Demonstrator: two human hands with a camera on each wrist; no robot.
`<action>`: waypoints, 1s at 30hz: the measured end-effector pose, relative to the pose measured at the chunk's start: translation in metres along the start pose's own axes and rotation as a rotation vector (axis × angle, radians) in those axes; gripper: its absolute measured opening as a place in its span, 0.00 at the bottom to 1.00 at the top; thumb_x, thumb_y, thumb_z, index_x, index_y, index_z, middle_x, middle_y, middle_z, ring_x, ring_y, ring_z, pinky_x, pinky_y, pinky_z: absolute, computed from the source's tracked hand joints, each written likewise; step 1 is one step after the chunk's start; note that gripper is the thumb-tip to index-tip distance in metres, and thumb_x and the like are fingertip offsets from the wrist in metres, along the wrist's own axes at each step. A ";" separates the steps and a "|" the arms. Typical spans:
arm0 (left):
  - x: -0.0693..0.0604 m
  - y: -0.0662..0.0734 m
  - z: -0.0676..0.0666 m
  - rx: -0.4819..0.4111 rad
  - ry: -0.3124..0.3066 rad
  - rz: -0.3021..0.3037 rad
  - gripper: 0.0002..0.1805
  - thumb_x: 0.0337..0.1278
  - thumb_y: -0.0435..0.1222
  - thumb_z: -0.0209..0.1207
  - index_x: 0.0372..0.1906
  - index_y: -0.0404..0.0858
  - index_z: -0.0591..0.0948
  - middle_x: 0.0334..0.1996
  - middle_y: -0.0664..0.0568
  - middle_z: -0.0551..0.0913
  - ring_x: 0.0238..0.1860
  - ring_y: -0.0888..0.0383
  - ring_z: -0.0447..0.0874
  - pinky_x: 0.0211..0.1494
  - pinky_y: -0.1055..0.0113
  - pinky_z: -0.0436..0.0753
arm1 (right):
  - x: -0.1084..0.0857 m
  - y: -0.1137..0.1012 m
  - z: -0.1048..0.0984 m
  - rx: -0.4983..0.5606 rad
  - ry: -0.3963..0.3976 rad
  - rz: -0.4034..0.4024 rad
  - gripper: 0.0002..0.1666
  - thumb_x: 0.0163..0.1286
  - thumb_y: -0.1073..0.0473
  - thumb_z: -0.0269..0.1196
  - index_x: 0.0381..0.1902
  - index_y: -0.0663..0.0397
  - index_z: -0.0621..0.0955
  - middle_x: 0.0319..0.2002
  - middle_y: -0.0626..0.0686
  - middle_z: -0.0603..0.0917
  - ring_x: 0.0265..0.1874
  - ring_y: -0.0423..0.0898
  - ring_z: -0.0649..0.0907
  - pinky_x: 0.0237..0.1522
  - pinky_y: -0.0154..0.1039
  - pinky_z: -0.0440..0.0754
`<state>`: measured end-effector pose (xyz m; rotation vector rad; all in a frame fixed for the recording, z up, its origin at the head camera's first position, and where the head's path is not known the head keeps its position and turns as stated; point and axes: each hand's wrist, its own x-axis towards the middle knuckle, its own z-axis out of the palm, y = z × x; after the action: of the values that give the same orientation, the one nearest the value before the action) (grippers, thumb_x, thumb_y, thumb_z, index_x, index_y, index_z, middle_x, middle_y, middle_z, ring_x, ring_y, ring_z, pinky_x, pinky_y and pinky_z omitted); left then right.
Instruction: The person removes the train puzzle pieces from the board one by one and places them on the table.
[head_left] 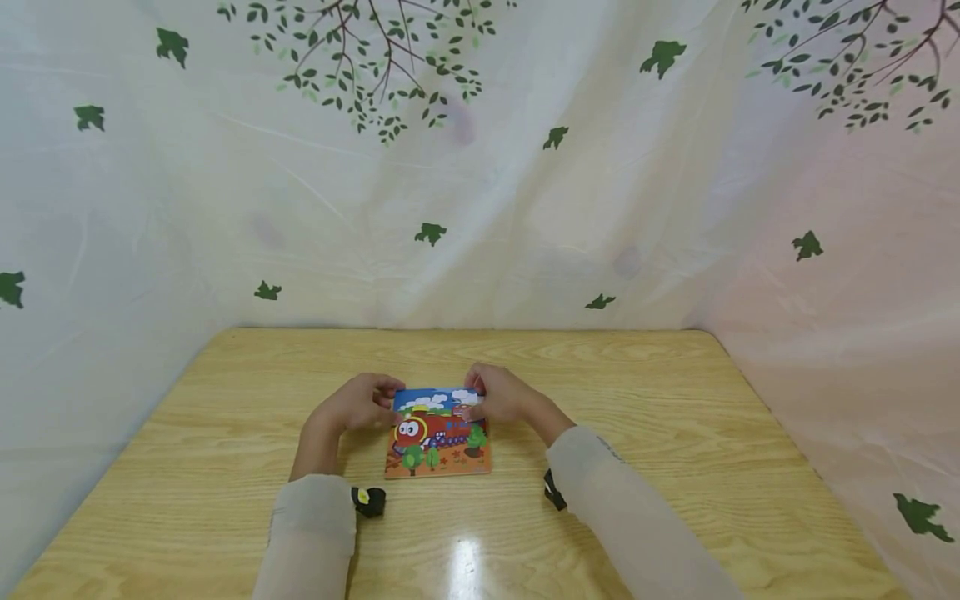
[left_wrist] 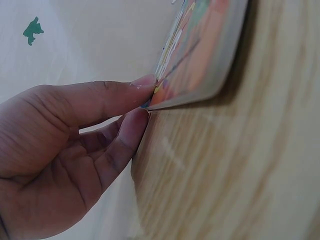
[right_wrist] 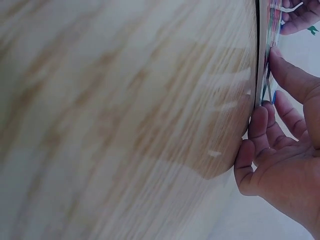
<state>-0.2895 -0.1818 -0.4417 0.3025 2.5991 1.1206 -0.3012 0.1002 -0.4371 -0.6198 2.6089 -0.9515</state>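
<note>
Left hand (head_left: 360,404) and right hand (head_left: 506,396), partly closed, pinch a square red-train picture board (head_left: 444,458) between the yellow wood-grain table (head_left: 637,400)'s side edges.

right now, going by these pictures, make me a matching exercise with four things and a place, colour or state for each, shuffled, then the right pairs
1. left hand
2. right hand
3. picture board
4. table

A. gripping the picture board at its right side
B. pale yellow-brown, with wood grain
C. gripping the picture board at its left side
D. between the hands, blue along the far edge, orange along the near one

Pairs: 1-C; 2-A; 3-D; 4-B
</note>
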 end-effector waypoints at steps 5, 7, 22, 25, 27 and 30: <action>-0.001 0.000 0.000 -0.005 0.001 -0.001 0.28 0.55 0.32 0.73 0.63 0.34 0.80 0.51 0.45 0.80 0.49 0.51 0.77 0.56 0.55 0.78 | 0.002 0.003 0.001 -0.011 0.005 -0.013 0.22 0.64 0.58 0.75 0.53 0.54 0.80 0.43 0.51 0.78 0.46 0.47 0.77 0.55 0.47 0.77; -0.001 0.000 0.000 -0.004 0.000 -0.001 0.28 0.55 0.32 0.73 0.62 0.34 0.80 0.51 0.45 0.80 0.49 0.51 0.77 0.56 0.55 0.78 | 0.002 0.005 0.001 -0.015 0.008 -0.022 0.22 0.64 0.57 0.75 0.52 0.54 0.80 0.42 0.50 0.78 0.44 0.47 0.77 0.54 0.47 0.77; 0.001 -0.001 -0.001 -0.001 -0.007 -0.005 0.28 0.55 0.32 0.74 0.62 0.35 0.80 0.52 0.45 0.80 0.50 0.51 0.78 0.57 0.54 0.78 | 0.000 0.005 -0.001 -0.005 0.013 -0.053 0.21 0.64 0.57 0.75 0.51 0.53 0.80 0.42 0.51 0.79 0.43 0.47 0.77 0.51 0.47 0.77; 0.002 -0.001 -0.001 -0.001 -0.009 -0.004 0.28 0.56 0.32 0.73 0.62 0.35 0.80 0.51 0.46 0.80 0.49 0.51 0.77 0.57 0.54 0.78 | 0.000 0.004 -0.001 0.000 0.018 -0.048 0.20 0.65 0.57 0.75 0.51 0.53 0.80 0.43 0.51 0.80 0.44 0.47 0.78 0.52 0.47 0.77; 0.002 -0.001 -0.001 0.001 -0.008 -0.003 0.28 0.56 0.32 0.73 0.62 0.35 0.80 0.51 0.46 0.80 0.49 0.51 0.77 0.57 0.54 0.78 | 0.000 0.004 -0.001 -0.004 0.021 -0.043 0.19 0.65 0.57 0.74 0.51 0.52 0.80 0.44 0.52 0.80 0.45 0.47 0.79 0.53 0.48 0.78; 0.002 -0.002 -0.002 0.001 -0.006 -0.004 0.28 0.56 0.32 0.73 0.62 0.35 0.80 0.51 0.46 0.80 0.49 0.51 0.77 0.57 0.54 0.78 | 0.000 0.003 -0.002 -0.018 0.025 -0.047 0.17 0.66 0.57 0.73 0.50 0.51 0.80 0.45 0.52 0.81 0.45 0.48 0.79 0.51 0.48 0.79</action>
<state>-0.2924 -0.1835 -0.4426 0.2997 2.5941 1.1158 -0.3030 0.1032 -0.4382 -0.6814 2.6389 -0.9567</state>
